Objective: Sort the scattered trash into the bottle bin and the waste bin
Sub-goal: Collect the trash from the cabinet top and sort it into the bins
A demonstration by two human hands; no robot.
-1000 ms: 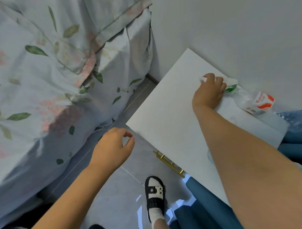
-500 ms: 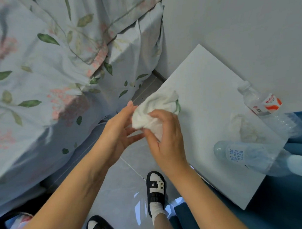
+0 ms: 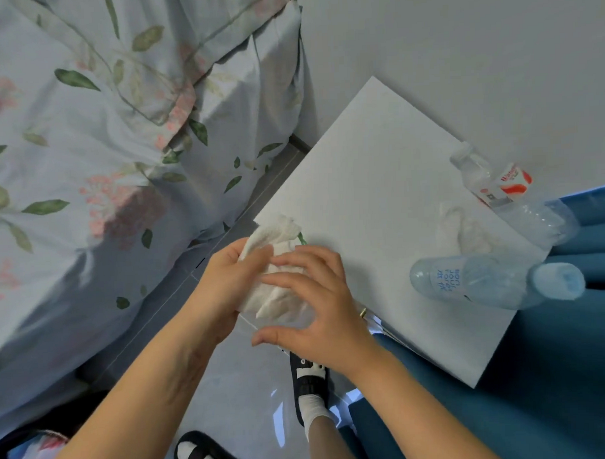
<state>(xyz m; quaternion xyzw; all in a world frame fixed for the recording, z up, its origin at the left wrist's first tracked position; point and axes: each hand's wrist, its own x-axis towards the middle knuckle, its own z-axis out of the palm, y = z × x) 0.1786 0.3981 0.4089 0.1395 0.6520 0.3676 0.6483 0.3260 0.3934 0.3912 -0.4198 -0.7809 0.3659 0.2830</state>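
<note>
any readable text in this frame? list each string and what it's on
"Bon jour for" in blue print, seen sideways, with further characters too blurred to read: on the clear bottle lying on its side.
Red lettering on the red-and-white label of the bottle by the wall: too blurred to read; the small print under it too.
Crumpled paper towel in the hands: no text visible.

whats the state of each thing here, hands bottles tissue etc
left hand: grips the tissue wad
right hand: fingers spread, resting on the wad
tissue wad: crumpled, held between both hands
red-label bottle: lying on its side on the nightstand
blue-print bottle: lying on its side, capped
loose tissue: crumpled, lying on the nightstand
</note>
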